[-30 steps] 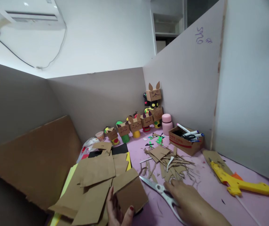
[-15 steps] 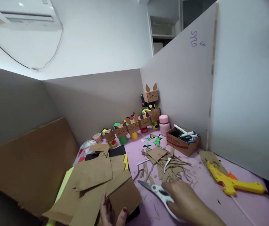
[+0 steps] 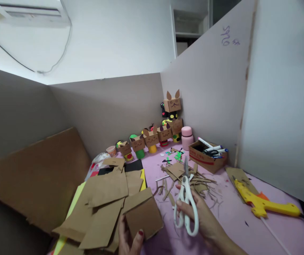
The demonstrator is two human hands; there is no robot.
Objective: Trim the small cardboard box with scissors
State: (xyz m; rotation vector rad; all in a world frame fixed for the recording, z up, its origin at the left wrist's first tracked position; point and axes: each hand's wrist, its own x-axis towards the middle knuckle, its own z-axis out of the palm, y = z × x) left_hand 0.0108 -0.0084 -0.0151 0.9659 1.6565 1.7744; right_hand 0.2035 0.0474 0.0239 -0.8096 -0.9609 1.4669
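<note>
My left hand grips a small cardboard box by its near left side, thumb on the brown face. White-handled scissors are in my right hand, blades upward and pointing away from me, the fingers around the handles. Under and left of the box lie overlapping flat cardboard sheets. Beyond the scissors is a heap of cardboard scraps and strips on the pink tabletop.
A yellow glue gun rests at the right. Behind stand a box of markers, a pink flask and several cardboard animal figures. A large cardboard sheet leans at the left, and grey partitions surround the table.
My right hand has lifted the scissors off the table and turned them so the blades point up and away. The left hand still holds the box, shifted slightly right and upward.
</note>
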